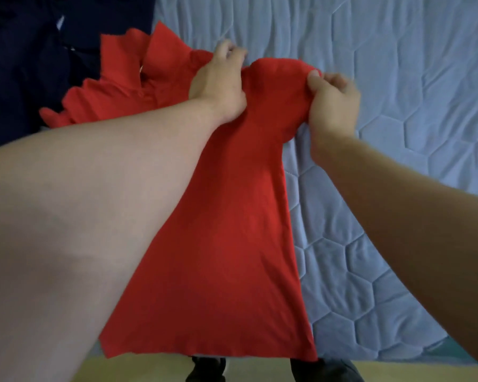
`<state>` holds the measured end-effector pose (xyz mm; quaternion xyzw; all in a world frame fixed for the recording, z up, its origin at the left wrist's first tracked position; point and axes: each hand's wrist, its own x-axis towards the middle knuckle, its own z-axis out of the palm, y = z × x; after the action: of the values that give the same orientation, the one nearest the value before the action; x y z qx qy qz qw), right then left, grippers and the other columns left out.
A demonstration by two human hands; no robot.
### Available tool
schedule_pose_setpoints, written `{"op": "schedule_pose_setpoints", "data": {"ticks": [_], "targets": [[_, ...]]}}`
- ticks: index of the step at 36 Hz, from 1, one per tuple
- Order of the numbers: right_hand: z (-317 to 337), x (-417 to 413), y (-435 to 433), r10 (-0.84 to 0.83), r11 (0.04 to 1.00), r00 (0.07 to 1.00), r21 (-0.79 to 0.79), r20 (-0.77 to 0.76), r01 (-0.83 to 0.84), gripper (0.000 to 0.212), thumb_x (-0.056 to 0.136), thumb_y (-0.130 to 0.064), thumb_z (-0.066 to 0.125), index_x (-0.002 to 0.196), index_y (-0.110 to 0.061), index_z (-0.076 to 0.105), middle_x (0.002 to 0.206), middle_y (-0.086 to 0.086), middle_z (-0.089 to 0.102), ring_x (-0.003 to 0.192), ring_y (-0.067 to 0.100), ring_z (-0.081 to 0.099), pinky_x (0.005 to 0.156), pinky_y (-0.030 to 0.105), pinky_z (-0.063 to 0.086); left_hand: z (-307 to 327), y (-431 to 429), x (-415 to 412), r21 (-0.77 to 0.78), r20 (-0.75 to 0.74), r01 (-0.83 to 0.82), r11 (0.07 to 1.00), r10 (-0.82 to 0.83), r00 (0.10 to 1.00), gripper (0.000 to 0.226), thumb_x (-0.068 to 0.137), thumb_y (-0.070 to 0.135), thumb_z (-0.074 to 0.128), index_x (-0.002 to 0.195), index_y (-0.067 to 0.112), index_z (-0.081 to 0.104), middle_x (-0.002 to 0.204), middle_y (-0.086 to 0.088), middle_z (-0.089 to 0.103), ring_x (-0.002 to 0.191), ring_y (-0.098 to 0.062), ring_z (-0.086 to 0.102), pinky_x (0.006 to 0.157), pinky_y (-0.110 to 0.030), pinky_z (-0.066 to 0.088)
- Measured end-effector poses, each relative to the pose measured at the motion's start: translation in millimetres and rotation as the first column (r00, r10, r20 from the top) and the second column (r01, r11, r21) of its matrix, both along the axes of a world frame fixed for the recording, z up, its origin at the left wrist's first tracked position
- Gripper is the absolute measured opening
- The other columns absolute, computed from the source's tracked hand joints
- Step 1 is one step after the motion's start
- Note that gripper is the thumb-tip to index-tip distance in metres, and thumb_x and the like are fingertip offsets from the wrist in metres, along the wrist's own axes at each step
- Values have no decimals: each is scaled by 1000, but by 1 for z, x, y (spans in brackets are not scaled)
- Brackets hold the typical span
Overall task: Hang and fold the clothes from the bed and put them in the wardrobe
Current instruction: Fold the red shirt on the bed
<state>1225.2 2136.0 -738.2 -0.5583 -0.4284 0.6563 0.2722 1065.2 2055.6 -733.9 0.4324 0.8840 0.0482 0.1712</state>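
Both hands are on the red shirt (218, 230), and it's a firm grip on each side. The left hand (218, 86) has its fingers curled into the cloth near the shoulder, and the right hand (331, 103) pinches a bunched fold, thumb on top. Between them the fabric rises in a rounded hump. From there the shirt's body runs down toward the camera, lying fairly flat, with its hem hanging just over the near edge of the bed (398, 78). The collar (160, 51) and button placket lie crumpled off to the left of the left hand. Beyond them, in the far left corner, a dark blue garment (25, 64) lies on the pale blue quilted cover, touching the red cloth. Down below, two black shoes (207, 368) stand on a yellowish floor (149, 368)
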Motion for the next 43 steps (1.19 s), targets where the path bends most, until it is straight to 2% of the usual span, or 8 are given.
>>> {"op": "schedule_pose_setpoints", "data": {"ticks": [7, 11, 16, 25, 30, 34, 39, 43], "targets": [[4, 14, -18, 279, 922, 960, -289, 33, -258, 29, 89, -32, 47, 68, -18, 60, 57, 0, 53, 47, 17, 47, 56, 30, 44, -1, 33, -2, -236, 28, 118, 964, -115, 993, 53, 86, 12, 55, 138, 20, 53, 139, -16, 49, 123, -40, 55, 103, -40, 45], [-1, 25, -18, 528, 849, 830, -145, 179, -508, 3, 70, -26, 61, 70, -24, 60, 54, -13, 56, 54, 7, 53, 50, 17, 43, 0, 47, -6, -237, -23, 97, 967, -106, 994, 35, 87, 12, 55, 120, 15, 67, 125, -15, 65, 117, -36, 60, 98, -38, 48], [-9, 22, -7, 583, 805, 755, -90, 301, -586, 46, 81, -19, 76, 124, -17, 59, 93, -7, 61, 91, 15, 64, 84, 27, 53, 1, 52, -6, -212, 16, 65, 975, -63, 998, 28, 93, 14, 54, 121, 15, 59, 112, -14, 69, 107, -34, 65, 92, -38, 49], [-1, 21, 4, 377, 832, 816, 227, 439, -506, 71, 86, -29, 54, 154, -32, 33, 131, 0, 64, 116, 24, 62, 100, 37, 49, -9, 51, 2, -68, 54, -134, 989, 138, 989, 26, 101, 22, 49, 125, 13, 53, 128, -14, 59, 119, -33, 55, 92, -34, 40], [-14, 29, 10, 375, 902, 766, -15, 522, -431, 53, 85, -34, 60, 131, -20, 39, 104, -1, 57, 106, 27, 61, 82, 32, 42, -8, 38, 10, 88, 55, -224, 971, 220, 974, 37, 91, 16, 63, 124, 14, 48, 134, -11, 43, 104, -25, 59, 92, -31, 42], [-18, 26, 16, 320, 941, 759, -97, 567, -324, 70, 82, -58, 64, 130, -15, 38, 137, 11, 49, 123, 33, 54, 99, 42, 42, -2, 10, 23, 275, -116, -167, 947, 205, 972, 31, 79, 1, 53, 109, 9, 52, 124, -12, 48, 99, -29, 58, 86, -36, 45], [-12, 5, 20, 348, 936, 673, -205, 653, -285, 65, 83, -54, 63, 135, -18, 48, 144, 13, 41, 131, 34, 44, 113, 46, 33, -11, -22, 34, 54, -202, 29, 998, -18, 979, 48, 69, 27, 68, 114, 19, 55, 127, -7, 50, 118, -28, 49, 98, -40, 39], [-14, 2, 25, 301, 954, 783, -175, 545, -245, 42, 92, -37, 52, 127, -14, 58, 133, 10, 59, 123, 34, 54, 108, 42, 41, -23, -23, 31, -189, -1, 63, 980, -65, 998, 102, 69, 51, 77, 152, 18, 29, 164, -3, 19, 151, -22, 18, 120, -41, 19]]}}
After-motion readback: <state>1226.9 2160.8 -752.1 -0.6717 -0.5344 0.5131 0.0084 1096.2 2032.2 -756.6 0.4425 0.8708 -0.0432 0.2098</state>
